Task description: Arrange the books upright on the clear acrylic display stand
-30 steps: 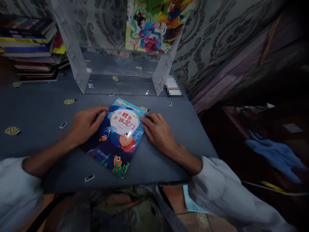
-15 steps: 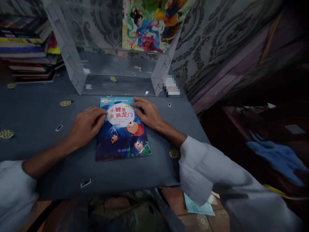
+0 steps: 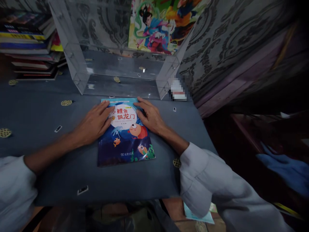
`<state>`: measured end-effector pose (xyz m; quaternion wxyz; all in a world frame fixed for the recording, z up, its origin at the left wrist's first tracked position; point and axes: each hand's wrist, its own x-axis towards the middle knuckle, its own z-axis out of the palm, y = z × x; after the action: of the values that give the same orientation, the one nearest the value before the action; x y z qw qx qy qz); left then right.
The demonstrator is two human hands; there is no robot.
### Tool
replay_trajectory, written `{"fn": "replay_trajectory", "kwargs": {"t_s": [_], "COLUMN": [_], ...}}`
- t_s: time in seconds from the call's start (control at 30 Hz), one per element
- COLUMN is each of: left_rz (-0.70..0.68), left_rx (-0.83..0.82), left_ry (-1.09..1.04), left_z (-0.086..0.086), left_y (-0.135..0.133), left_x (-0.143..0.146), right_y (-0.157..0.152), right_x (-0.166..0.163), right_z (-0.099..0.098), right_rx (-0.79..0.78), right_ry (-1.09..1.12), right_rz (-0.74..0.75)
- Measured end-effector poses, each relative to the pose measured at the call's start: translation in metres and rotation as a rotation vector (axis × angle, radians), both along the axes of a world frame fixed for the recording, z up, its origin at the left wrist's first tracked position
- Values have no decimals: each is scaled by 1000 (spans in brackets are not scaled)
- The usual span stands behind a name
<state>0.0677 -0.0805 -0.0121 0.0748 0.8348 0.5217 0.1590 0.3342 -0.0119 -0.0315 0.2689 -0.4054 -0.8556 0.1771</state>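
Hands flat on picture book (image 3: 125, 135); left hand (image 3: 93, 124), right hand (image 3: 151, 116).

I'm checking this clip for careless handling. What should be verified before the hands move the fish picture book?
1. Picture book flat, cover up, wholly on the table: ok.
2. Left hand on its left edge, right hand on its upper right: ok.
3. Firm grip on an edge: not ok, both hands lie flat and open.
4. Gap between book and clear stand: cannot tell, they are very close.
5. Stand's bottom level free of books: ok.
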Motion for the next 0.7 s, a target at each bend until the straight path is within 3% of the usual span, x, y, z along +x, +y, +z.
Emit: {"fn": "replay_trajectory", "kwargs": {"t_s": [0.23, 0.4, 0.53, 0.7], "left_rz": [-47, -77, -173, -474], "left_rx": [-84, -32, -28, -106], "left_ry": [-12, 84, 151, 132], "left_z": [2, 6, 12, 15], "left_y": [19, 29, 25, -8], "left_x": [-10, -11, 16, 66], "right_y": [0, 3, 10, 17], "right_x": [2, 2, 5, 12], "right_z": [-4, -6, -5, -5], "right_rx": [25, 37, 0, -68], "right_ry": [-4, 1, 3, 47], "right_rz": [-6, -4, 17, 66]}}
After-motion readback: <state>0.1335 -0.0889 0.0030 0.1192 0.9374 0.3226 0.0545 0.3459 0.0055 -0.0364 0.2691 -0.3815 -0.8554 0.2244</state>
